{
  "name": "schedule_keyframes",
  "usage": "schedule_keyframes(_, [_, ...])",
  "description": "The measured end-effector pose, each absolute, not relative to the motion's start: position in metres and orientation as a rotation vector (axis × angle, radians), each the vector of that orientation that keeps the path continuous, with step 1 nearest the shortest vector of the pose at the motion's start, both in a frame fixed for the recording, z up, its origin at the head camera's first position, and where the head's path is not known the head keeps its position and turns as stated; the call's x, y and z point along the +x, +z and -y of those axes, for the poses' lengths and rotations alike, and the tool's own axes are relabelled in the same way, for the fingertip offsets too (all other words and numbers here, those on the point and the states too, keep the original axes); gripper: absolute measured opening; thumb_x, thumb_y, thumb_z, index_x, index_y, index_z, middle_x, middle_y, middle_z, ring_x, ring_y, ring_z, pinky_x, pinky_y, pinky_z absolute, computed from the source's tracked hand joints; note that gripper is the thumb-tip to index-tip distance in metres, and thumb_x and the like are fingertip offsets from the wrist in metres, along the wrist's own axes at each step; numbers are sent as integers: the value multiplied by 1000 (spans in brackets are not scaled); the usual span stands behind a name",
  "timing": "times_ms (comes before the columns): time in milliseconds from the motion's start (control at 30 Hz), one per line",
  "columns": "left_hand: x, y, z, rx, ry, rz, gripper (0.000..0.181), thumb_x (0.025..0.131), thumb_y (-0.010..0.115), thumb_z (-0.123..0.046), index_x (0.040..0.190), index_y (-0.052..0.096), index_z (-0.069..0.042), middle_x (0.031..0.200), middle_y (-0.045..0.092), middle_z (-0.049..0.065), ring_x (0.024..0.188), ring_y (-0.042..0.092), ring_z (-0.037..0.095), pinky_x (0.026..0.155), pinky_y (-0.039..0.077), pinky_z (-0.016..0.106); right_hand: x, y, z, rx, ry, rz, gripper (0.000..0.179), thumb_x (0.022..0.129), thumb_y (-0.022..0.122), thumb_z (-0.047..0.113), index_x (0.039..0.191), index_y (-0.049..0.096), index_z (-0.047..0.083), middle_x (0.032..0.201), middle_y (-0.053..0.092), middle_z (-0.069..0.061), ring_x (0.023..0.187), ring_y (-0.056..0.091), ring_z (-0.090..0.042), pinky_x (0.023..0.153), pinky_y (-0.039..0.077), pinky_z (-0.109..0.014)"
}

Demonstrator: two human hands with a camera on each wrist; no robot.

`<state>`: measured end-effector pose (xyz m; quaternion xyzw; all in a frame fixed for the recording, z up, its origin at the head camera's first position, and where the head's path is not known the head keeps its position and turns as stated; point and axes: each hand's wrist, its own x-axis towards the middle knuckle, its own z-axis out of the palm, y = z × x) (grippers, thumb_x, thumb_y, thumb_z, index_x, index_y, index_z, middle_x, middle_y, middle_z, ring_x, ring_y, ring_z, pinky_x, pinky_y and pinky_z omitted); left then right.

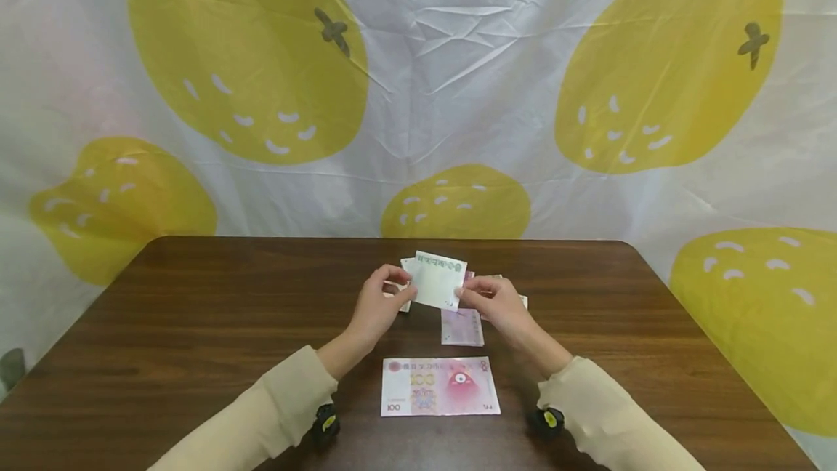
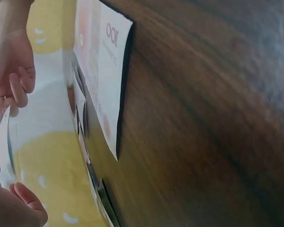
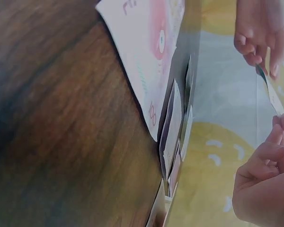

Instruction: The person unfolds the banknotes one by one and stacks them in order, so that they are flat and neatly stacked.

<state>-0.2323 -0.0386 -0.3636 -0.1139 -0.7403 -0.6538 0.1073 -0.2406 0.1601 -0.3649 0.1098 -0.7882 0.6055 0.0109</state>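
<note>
Both hands hold up a pale green play banknote (image 1: 437, 282) (image 3: 273, 97) over the table, its face tilted toward the head camera. The left hand (image 1: 378, 305) (image 2: 14, 205) pinches its left edge between thumb and fingers. At its right edge the right hand (image 1: 500, 304) (image 3: 265, 182) pinches it the same way. Nearer the body, a pink 100 note (image 1: 440, 386) (image 2: 110, 61) lies spread out flat, with a crease down its middle. Just below the held note in the head view lies a smaller, purple note (image 1: 462, 328), its upper part hidden.
Several more notes lie behind the hands, mostly covered; a pale edge (image 1: 524, 302) shows at the right. In the left wrist view they form a row along the dark wooden table (image 2: 203, 123). A white cloth (image 1: 458, 115) with yellow fruit prints hangs behind the table.
</note>
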Motion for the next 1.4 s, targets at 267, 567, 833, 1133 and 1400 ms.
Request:
schedule_keyframes(267, [-244,-370,44,-560,-1567,2216,38,78,62,1,115,54,-4,85,47,13,69,46,21,64,41,32,-243,-372,-161,427,1708,2513,10,78,66,7,80,65,-3,71,53,-2,71,44,-18,60,37,-27])
schedule_keyframes(567, [-245,-367,48,-686,-1344,2326,23,82,60,-7,105,62,-6,73,44,2,60,41,15,53,36,25,-241,-374,-165,522,1702,2553,13,79,65,12,79,64,-1,67,50,-2,62,43,-13,54,35,-24])
schedule_keyframes(833, [-247,-369,49,-612,-1475,2360,8,83,61,-12,90,61,-9,70,51,-2,62,47,12,54,40,25,-240,-374,-168,583,1658,2584,14,79,65,13,78,63,-1,67,50,-1,61,42,-11,53,35,-23])
schedule_keyframes(1133, [-245,-370,49,-626,-1554,2333,9,82,63,-13,89,61,-9,72,54,-1,63,49,12,57,42,26,-238,-375,-170,498,1904,2537,21,82,62,14,83,60,-7,64,47,1,58,42,-10,52,36,-24])
schedule_keyframes(1400, [-243,-372,48,-617,-1649,2314,10,83,62,-15,88,62,-7,72,55,0,63,54,18,54,44,25,-237,-375,-172,480,2276,2331,16,87,54,11,73,60,10,52,34,4,46,31,-7,45,22,-24])
